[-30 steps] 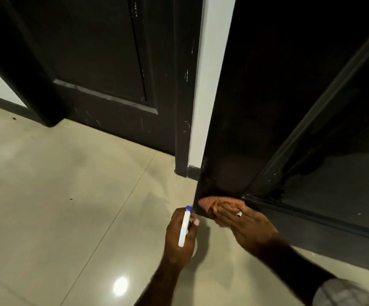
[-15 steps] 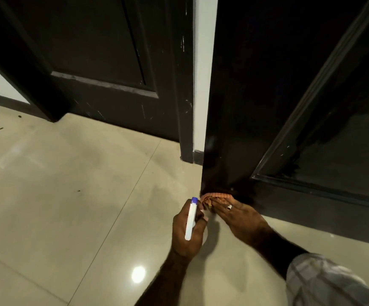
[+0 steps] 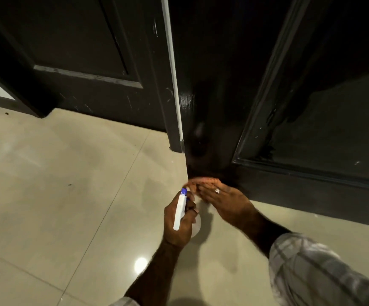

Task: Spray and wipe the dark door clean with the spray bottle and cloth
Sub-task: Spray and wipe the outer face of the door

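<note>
Orange cloth pressed under right hand, fingers flat, against the bottom corner of the dark door, right at floor level. Ring on one finger. Just left of it, left hand wrapped around white spray bottle, blue nozzle pointing at the cloth. Wet sheen on door panel above. Beige tile floor below; second dark door far left.

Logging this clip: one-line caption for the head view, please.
Right hand presses an orange cloth to the dark door's bottom corner; left hand holds the spray bottle.
</note>
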Demonstrator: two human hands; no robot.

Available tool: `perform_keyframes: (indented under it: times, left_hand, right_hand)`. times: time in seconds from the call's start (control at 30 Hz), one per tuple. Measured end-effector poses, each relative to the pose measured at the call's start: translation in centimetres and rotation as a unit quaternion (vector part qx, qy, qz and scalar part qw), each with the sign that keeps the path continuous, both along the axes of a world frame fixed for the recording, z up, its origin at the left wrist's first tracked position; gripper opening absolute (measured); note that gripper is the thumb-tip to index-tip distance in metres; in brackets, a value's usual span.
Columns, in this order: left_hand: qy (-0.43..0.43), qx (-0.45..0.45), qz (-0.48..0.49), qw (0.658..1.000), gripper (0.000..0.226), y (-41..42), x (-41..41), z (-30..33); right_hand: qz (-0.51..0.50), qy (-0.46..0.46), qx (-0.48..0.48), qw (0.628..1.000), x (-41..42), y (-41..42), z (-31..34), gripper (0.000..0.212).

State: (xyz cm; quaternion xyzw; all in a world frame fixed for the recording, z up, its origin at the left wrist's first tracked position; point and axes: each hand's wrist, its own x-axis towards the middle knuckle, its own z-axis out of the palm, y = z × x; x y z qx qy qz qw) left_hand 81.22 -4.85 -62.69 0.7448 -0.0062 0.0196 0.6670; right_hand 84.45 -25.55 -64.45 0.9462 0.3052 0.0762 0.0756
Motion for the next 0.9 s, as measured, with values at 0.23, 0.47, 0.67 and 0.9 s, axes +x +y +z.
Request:
perform_keyframes:
  times: [0.23, 0.47, 0.67, 0.9]
  left_hand:
    - [0.004, 0.008, -0.027, 1.000, 0.026, -2.9, -1.1, 0.0]
    - [-0.004, -0.010, -0.047, 0.999, 0.023, -6.8, -2.2, 0.2]
    - [-0.021, -0.022, -0.058, 0.998, 0.020, -7.3, -2.2, 0.7]
    - [0.010, -0.010, -0.065, 0.998, 0.015, -10.4, -3.4, 1.0]
  right_hand:
    - [-0.006, 0.021, -0.032, 0.999, -3.0, -9.3, 2.2, 0.057]
    - [0.006, -0.150, 0.022, 0.988, -2.6, -9.4, 9.3, 0.069]
    - [0.021, -0.129, -0.034, 0.991, -2.7, -8.7, 5.1, 0.062]
    - [0.003, -0.004, -0.011, 1.000, -7.8, -16.6, 1.1, 0.050]
